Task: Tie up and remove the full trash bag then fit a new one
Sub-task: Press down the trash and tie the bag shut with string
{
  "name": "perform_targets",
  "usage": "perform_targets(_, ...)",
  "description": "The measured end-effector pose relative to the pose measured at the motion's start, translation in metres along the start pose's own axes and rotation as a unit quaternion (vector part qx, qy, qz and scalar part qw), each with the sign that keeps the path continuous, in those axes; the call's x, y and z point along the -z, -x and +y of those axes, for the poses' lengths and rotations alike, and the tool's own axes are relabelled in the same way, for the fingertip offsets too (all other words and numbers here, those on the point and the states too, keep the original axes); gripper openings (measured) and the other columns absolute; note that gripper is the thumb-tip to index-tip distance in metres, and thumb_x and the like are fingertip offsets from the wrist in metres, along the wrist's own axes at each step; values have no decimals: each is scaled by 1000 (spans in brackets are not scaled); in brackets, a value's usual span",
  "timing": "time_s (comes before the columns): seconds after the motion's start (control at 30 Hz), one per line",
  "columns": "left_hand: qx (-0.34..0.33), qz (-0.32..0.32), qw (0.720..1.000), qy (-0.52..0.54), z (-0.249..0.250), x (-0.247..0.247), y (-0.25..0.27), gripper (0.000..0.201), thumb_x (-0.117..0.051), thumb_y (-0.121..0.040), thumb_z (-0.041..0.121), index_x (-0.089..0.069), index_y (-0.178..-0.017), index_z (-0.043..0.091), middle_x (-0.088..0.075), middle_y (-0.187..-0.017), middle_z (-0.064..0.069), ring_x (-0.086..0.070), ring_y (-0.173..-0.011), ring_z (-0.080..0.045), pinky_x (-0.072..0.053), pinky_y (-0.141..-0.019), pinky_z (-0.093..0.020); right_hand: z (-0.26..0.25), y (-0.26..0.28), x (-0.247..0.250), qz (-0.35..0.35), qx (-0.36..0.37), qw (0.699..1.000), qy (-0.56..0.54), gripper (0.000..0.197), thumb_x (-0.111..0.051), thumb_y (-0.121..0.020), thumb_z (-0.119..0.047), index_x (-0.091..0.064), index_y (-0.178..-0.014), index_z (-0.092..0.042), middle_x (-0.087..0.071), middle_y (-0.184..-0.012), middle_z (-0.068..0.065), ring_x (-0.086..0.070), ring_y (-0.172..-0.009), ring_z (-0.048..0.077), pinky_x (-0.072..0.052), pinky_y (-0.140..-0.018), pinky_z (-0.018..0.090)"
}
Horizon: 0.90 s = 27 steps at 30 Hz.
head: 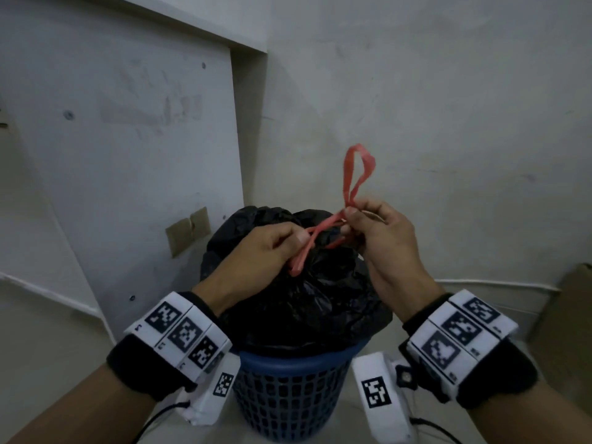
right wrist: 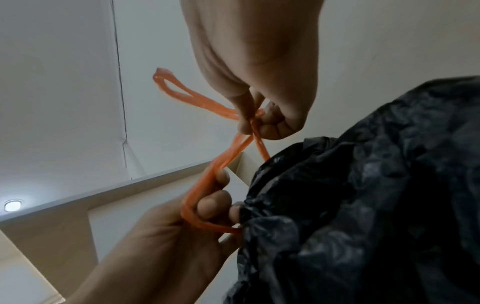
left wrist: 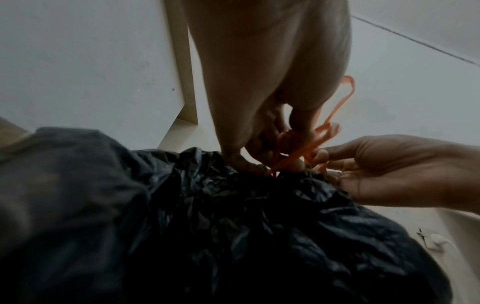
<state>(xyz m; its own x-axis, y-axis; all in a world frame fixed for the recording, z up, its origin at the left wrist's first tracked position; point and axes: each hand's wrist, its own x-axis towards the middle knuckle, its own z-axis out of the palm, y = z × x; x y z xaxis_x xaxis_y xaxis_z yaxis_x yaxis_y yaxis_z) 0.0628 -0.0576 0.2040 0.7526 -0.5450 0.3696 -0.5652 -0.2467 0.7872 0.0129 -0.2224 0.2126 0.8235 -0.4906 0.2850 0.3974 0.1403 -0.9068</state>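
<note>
Both hands work just above the gathered mouth of the crumpled black plastic trash bag point(head: 304, 296), which still sits bulging out of the round blue plastic lattice wastebasket point(head: 288, 389) on the floor against a pale wall. Thumb and forefinger of the right hand point(head: 381, 248) pinch the thin red-orange plastic drawstring point(head: 350, 177) where its two strands cross, so that a long loop stands up free above the knuckles; holding at the crossing seems meant to keep the half-made knot from slipping while the loop stays slack enough to be passed through. Fingers of the left hand point(head: 256, 254) curl round the other end of the same drawstring, whose folded end pokes out below the hand, and the right wrist view shows that strand running over the left fingers and back into the bag's neck; the hand stays low against the plastic, I judge, to keep the neck cinched and the string taut. The bag remains in the basket because its weight rests there while the tie is made, leaving both hands free. Tying appears under way but unfinished; lifting the bag out and fitting a new one are still to come, and no fresh bag is visible.
</note>
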Motion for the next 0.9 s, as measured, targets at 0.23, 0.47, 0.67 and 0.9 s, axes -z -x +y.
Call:
perform_targets(0.23,50,73,994,62,-5,-16,-3,46,-34,-102,39,-59,-77,10,-47,-52,4,-38,-44,-11,-34,-48,-21,0,4,-6,3,17,1000,24,14,-63,-89,-1,-65,-86,-15,-63,-74,0,-61,-56,10,-52,-57,24)
perform_targets(0.47,104,237,963,-78,-9,-12,-21,46,-33,-99,32,-49,-59,17,-57,-64,-1,-55,-66,-23,-38,-58,-32,-3,8,-5,-53,35,998,26,11,-65,-90,-6,-63,-87,-16,-67,-75,3,-67,-72,19,-55,-62,28)
perform_targets(0.67,95,158,945,-272,-14,-20,-23,31,-39,-95,35,-60,-78,21,-61,-73,-2,-57,-70,-26,-37,-57,-32,-4,15,-7,-125,125,979,105,8,-67,-86,0,-67,-91,-6,-71,-77,3,-68,-71,12,-54,-65,22)
perform_targets(0.9,-45,42,977,-204,5,-31,-9,33,-38,-98,37,-62,-81,22,-65,-73,1,-60,-69,-21,-48,-68,-42,-4,6,-10,-118,193,957,182,12,-68,-87,-6,-64,-85,-17,-66,-76,-4,-63,-71,10,-51,-61,24)
